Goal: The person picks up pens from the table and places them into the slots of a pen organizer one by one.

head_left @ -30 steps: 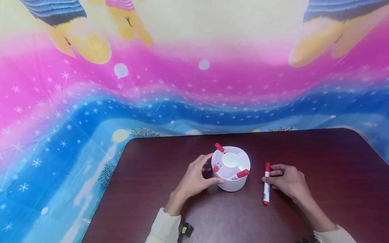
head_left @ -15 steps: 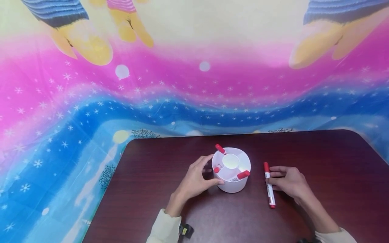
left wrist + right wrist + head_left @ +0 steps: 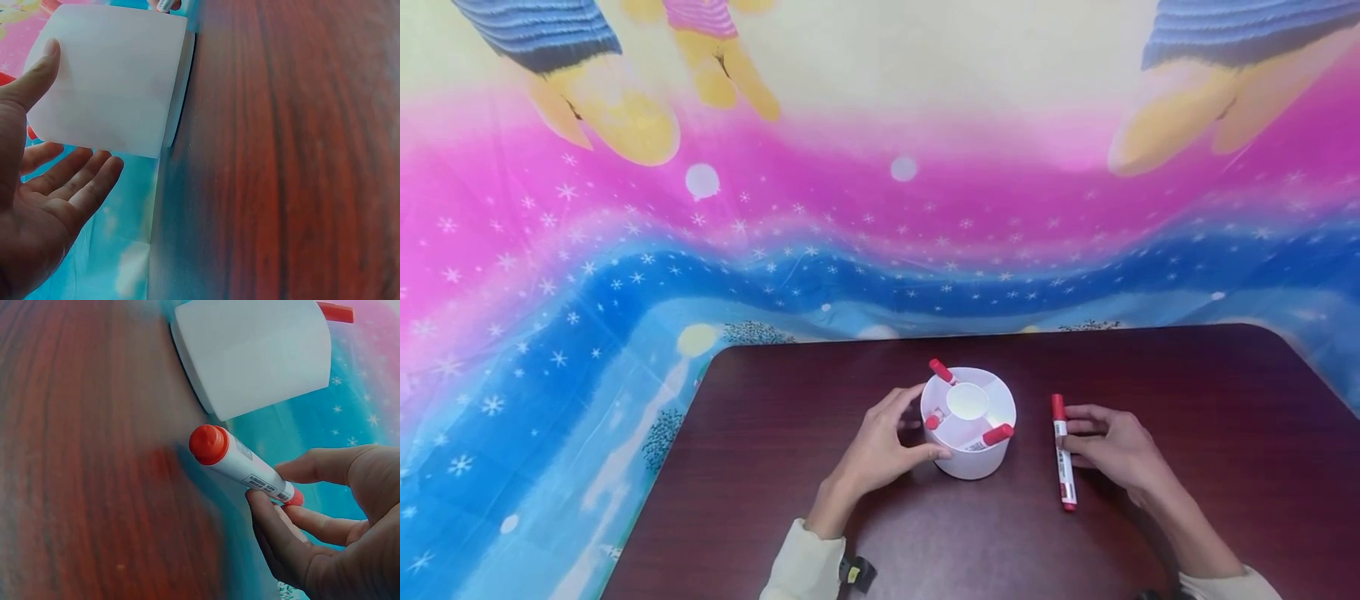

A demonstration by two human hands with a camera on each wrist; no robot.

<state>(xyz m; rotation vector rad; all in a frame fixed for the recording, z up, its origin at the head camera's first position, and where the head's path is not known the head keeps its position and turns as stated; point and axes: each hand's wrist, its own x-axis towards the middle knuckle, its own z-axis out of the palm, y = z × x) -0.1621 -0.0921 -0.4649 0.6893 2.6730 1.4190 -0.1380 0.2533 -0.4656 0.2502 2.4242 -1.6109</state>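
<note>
A round white pen holder (image 3: 972, 465), divided into compartments around a central cup, stands on the table. Three red-capped markers lean in it: one at the back left (image 3: 940, 371), another at the left (image 3: 934, 420), the third at the front right (image 3: 997, 434). My left hand (image 3: 880, 437) holds the holder's left side, thumb at the front and fingers behind; the left wrist view shows the thumb on its wall (image 3: 112, 81). To the right, my right hand (image 3: 1112, 446) pinches a white marker (image 3: 1065, 467) with red ends between thumb and fingers, clear of the holder in the right wrist view.
The dark red-brown wooden table (image 3: 775, 400) has rounded far corners. Behind it hangs a pink and blue cloth (image 3: 850, 208) printed with snowflakes and figures. A small black device (image 3: 857, 573) is strapped at the left wrist, by the pale sleeve (image 3: 805, 558).
In my right hand the marker has turned slightly, its lower end swinging right and its upper end a little left. The left hand and the pen holder have stayed in place.
</note>
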